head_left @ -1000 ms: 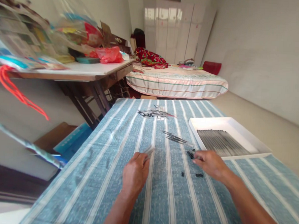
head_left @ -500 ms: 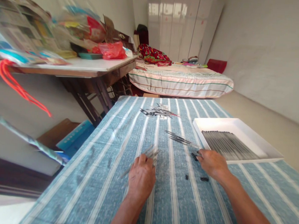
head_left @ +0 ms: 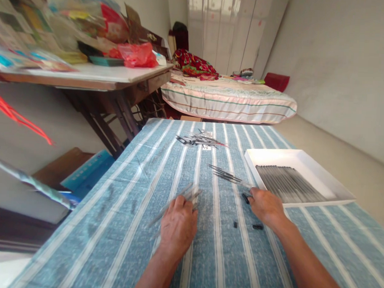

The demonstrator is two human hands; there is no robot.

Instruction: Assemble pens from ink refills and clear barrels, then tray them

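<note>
My left hand (head_left: 179,222) lies on the striped cloth with its fingers curled over several slim clear pen tubes (head_left: 194,195), whose ends stick out past the fingers. At the lower left corner of the white box, my right hand (head_left: 267,209) is closed in a pinch; what its fingertips hold is hidden. Right beside those fingertips are small black pen caps (head_left: 245,198) and a fan of thin dark pen refills (head_left: 225,174). Two more black pieces, a short one (head_left: 235,225) and a longer one (head_left: 257,227), rest nearer to me.
The shallow white box (head_left: 344,196) holds a row of slim dark pens (head_left: 288,182). Farther back lies a loose heap of thin dark parts (head_left: 201,140). A cluttered side table (head_left: 137,73) stands left, and a bed (head_left: 228,99) is beyond the cloth-covered table (head_left: 111,242).
The whole view has shifted slightly, so everything sits a little farther left and up. Both hands stay nearly in place; the right fingers have moved slightly over the black caps.
</note>
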